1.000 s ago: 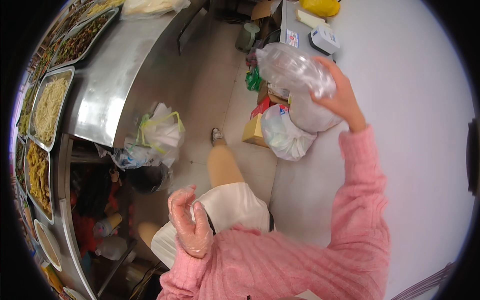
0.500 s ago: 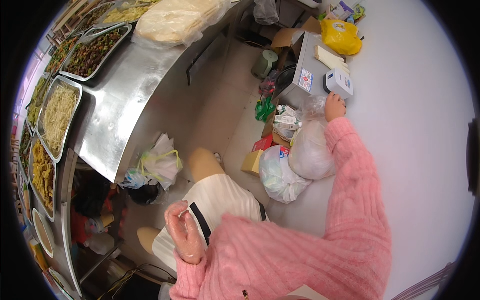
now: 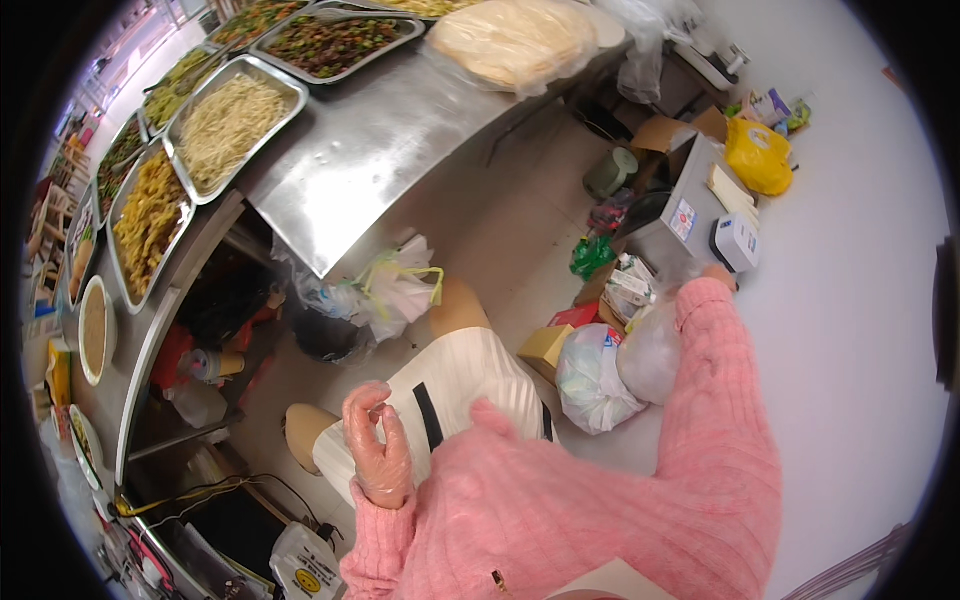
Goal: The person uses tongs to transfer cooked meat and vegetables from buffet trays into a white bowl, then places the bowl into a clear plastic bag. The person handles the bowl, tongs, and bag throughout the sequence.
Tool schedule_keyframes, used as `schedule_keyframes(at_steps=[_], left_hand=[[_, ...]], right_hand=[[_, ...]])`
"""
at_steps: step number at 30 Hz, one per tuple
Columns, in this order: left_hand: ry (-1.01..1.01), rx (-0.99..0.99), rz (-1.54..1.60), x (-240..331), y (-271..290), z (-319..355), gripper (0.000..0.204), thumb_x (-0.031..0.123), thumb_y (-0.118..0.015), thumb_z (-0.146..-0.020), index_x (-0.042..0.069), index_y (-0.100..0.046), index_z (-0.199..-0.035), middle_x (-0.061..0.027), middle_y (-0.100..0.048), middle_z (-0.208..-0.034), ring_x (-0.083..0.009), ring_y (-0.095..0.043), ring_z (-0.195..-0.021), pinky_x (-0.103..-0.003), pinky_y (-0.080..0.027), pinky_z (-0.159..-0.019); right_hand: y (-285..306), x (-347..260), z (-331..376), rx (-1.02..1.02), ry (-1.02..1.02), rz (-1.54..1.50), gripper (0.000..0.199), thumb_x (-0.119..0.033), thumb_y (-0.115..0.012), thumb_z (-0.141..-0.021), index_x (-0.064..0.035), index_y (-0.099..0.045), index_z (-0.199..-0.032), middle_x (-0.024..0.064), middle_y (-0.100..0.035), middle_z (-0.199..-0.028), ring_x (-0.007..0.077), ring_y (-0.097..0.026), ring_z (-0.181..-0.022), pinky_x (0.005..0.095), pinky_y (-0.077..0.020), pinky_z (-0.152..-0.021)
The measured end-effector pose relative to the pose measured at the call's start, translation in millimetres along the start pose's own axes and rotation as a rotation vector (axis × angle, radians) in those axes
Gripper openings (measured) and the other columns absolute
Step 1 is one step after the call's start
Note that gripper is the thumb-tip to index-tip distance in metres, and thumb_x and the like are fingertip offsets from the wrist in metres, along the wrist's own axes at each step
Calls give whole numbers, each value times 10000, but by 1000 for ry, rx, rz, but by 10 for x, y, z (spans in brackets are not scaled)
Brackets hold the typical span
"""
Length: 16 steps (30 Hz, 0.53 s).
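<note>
My left hand (image 3: pixel 378 448) wears a thin clear plastic glove and hovers over my lap, fingers loosely curled, holding nothing. My right arm in a pink knit sleeve stretches out to the right. My right hand (image 3: pixel 716 273) is mostly hidden behind the cuff; it rests at the top of a translucent plastic bag (image 3: pixel 650 352), next to a grey metal box (image 3: pixel 672 232). Whether the fingers grip the bag is hidden. A knotted white plastic bag (image 3: pixel 590 378) leans against the translucent one on the floor.
A curved steel counter (image 3: pixel 390 140) carries several trays of cooked food (image 3: pixel 232 122) and a stack of flatbreads under plastic (image 3: pixel 515 40). Bags (image 3: pixel 395 290) hang off its edge. Cardboard boxes (image 3: pixel 548 345), a yellow bag (image 3: pixel 757 155) and a white wall (image 3: pixel 860 330) crowd the right side.
My right hand came down from holding a clear bag in the air to the pile of bags by the grey box. The view tilted toward the counter. My left hand stayed over my lap.
</note>
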State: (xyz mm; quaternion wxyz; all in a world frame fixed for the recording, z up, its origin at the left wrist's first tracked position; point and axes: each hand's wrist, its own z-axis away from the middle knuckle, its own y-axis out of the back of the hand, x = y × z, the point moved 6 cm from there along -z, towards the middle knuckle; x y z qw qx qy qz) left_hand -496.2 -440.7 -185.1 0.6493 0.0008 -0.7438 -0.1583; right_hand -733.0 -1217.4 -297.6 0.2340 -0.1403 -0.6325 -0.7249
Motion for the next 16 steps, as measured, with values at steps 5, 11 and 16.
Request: schedule_keyframes(at_steps=[5,11,16], left_hand=[[86,66,83,-237,223,137,228,-48,-497,-910,34,-579,-1107,-94,-564,-1175,-191,-541,-1075,-312,-450,-902],[21,156,110,-288,626,-9,231,-31,-506,-954,3,-553,-1177,-99,-560,-1230,-202,-548,-1130,-328,-394,-1029],[-56,316,143,-70,1075,-20,241,12,-535,-977,31,-560,-1216,-88,-559,-1295,-191,-571,-1155,-322,-430,-974]], right_hand=[[7,384,36,29,20,-74,605,-332,-704,-837,-17,-534,-1324,244,-623,-1252,376,-635,-1132,461,-518,-933],[1665,710,1111,75,448,-540,751,-447,-798,-762,53,-582,-1278,236,-649,-1218,332,-651,-1081,392,-506,-924],[3988,690,4528,654,1334,-1298,383,-267,-591,-979,-16,-609,-1267,134,-659,-1223,196,-605,-1131,337,-462,-1005]])
